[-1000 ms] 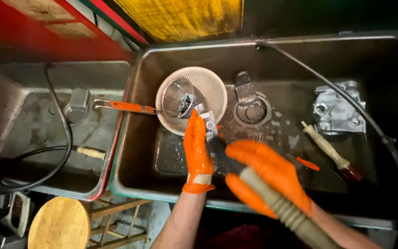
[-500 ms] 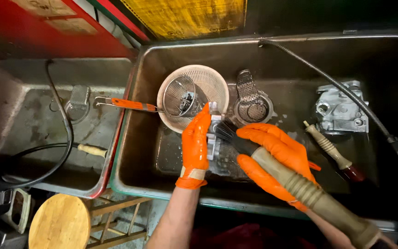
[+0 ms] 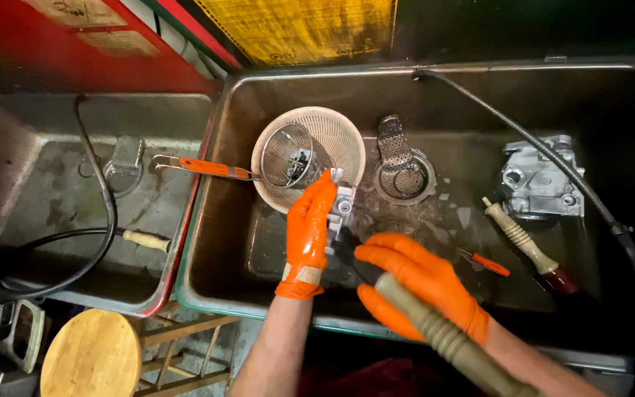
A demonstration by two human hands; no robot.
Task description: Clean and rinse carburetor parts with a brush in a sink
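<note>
- One small cast-metal engine part (image 3: 341, 209), grey and wet, held over the floor of the right-hand wash basin (image 3: 259, 110), just beside the basket rim.
- Left hand (image 3: 309, 229), orange glove: fingers closed round the part's left side, holding it upright.
- Right hand (image 3: 422, 283), orange glove: wrapped tight round a dark nozzle on a ribbed tan hose (image 3: 457, 345), its tip touching the part's lower edge.
- White plastic basket (image 3: 336, 140), with a wire strainer (image 3: 288, 156) on an orange handle resting inside.
- Drain with perforated cover (image 3: 400, 165), near the part.
- Larger aluminium housing (image 3: 539, 180) and tan-handled brush (image 3: 523, 242), well apart to the right.
- Risk, judged: slick gloves and fluid pressure could twist the part loose; dropped, it might chip or lose small pieces down the drain.
</note>
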